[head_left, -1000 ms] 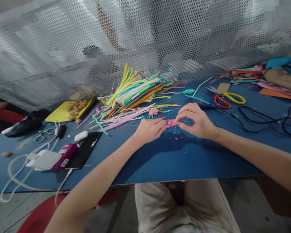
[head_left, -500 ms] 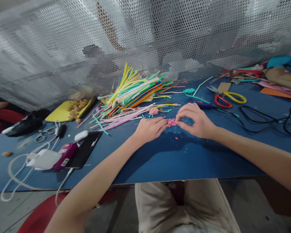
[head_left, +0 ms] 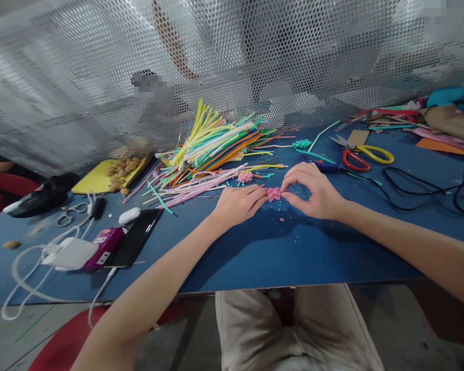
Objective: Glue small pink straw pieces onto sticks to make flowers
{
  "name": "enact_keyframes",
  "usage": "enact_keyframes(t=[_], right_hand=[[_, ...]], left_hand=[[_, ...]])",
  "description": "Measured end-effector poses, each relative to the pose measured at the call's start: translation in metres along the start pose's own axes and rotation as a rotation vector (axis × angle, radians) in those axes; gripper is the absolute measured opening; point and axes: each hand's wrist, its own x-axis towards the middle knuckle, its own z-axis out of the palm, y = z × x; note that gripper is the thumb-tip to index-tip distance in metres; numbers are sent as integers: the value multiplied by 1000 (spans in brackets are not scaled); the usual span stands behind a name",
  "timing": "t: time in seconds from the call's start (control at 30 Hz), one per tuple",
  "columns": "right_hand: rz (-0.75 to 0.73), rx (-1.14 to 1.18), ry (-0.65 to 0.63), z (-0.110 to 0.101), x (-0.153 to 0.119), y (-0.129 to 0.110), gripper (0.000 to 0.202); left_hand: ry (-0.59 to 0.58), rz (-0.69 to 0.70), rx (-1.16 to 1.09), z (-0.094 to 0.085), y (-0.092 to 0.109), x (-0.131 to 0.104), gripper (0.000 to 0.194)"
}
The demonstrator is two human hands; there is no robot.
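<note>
Two pink clusters (head_left: pixel 274 194) (head_left: pixel 245 177), one phone (head_left: pixel 134 239)

I can see loose, beige cloth trousers (head_left: pixel 247 324), creased across the lap, below the counter (head_left: pixel 251 265)'s near edge; both slim forearms (head_left: pixel 402 239) are bare.

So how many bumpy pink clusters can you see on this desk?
2: one pink cluster between the fingertips of your left hand and right hand, another just beyond your left hand. More could be hidden in the coloured stems.
</note>
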Motion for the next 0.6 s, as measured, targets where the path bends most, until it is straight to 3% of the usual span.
enact_keyframes(t=[0.6], right_hand=[[36,-47,-54,4,0,2,6]], left_hand=[[-42,-61,14,3,2,0,33]])
